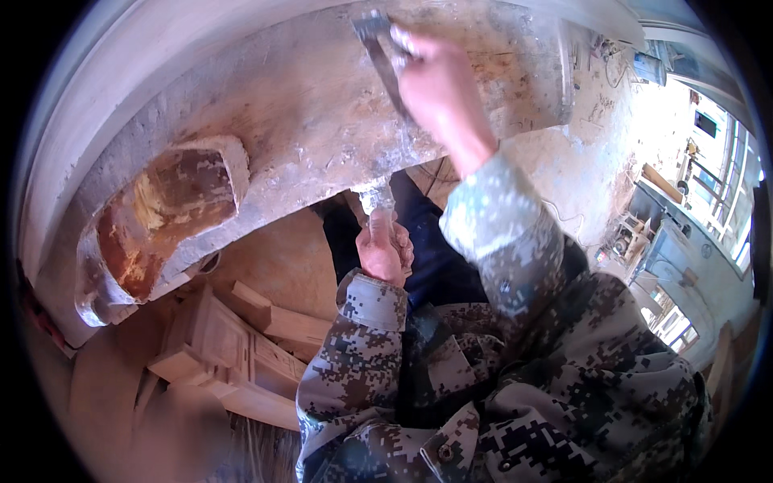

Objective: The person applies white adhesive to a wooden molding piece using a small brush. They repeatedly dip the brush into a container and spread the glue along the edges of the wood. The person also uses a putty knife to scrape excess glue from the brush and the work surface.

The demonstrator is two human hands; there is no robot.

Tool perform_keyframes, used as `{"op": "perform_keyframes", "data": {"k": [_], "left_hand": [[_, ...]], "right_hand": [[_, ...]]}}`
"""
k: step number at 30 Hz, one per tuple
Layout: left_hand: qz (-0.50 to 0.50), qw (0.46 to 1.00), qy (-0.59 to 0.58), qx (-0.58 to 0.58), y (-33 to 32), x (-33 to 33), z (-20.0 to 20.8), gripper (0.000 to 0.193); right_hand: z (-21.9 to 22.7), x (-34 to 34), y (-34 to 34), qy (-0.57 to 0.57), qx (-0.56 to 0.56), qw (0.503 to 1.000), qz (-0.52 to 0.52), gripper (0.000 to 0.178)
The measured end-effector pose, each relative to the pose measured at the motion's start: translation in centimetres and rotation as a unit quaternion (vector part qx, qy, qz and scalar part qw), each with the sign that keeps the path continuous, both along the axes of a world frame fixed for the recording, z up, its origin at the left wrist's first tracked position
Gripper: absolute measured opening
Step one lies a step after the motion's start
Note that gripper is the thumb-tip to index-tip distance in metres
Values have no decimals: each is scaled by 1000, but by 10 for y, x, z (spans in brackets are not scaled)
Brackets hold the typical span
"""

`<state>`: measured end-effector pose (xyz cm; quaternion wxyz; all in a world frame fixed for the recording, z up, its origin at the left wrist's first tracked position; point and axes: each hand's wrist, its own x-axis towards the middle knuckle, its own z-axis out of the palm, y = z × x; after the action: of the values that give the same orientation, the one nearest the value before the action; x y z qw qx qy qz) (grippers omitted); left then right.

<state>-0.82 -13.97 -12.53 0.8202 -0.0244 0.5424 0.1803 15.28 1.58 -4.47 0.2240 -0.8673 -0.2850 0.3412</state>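
Note:
My right hand (439,92) is closed on a putty knife (372,27), whose wide dark blade is at the far side of a big curved workpiece (322,97). The workpiece is dusty, grey-brown and stained. A dark shadow falls on it beside the hand. At its near edge my left hand (385,251) is wrapped round a white-smeared tool (374,195); the tool's exact kind does not show, and its grip is hidden by my fingers. Both arms wear camouflage sleeves.
A rounded recess (157,213) with a brown, worn inside opens in the workpiece's left end. Carved wooden parts (233,346) lie on the floor at lower left. To the right are a workbench (668,233) with tools and a bright window (717,177).

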Motion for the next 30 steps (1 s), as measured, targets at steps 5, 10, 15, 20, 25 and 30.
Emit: {"op": "perform_keyframes", "data": {"k": [5,10,15,20,25,30], "left_hand": [[-38,998,-59,4,-17,-13,20,50],[-20,996,-78,38,-14,5,26,52],[-8,998,-67,1,-12,13,12,45],[-1,998,-56,-1,-10,20,19,46],[-2,999,-38,19,-11,28,24,47],[1,999,-21,50,-14,35,17,44]], "right_hand": [[-35,12,9,-100,59,987,107,41],[-10,1,0,-63,-44,994,78,44],[-27,7,-107,-98,67,977,176,45],[5,-2,-179,-1,27,996,88,44],[6,-19,-195,61,50,994,75,43],[-19,-29,-201,46,114,990,68,46]]}}
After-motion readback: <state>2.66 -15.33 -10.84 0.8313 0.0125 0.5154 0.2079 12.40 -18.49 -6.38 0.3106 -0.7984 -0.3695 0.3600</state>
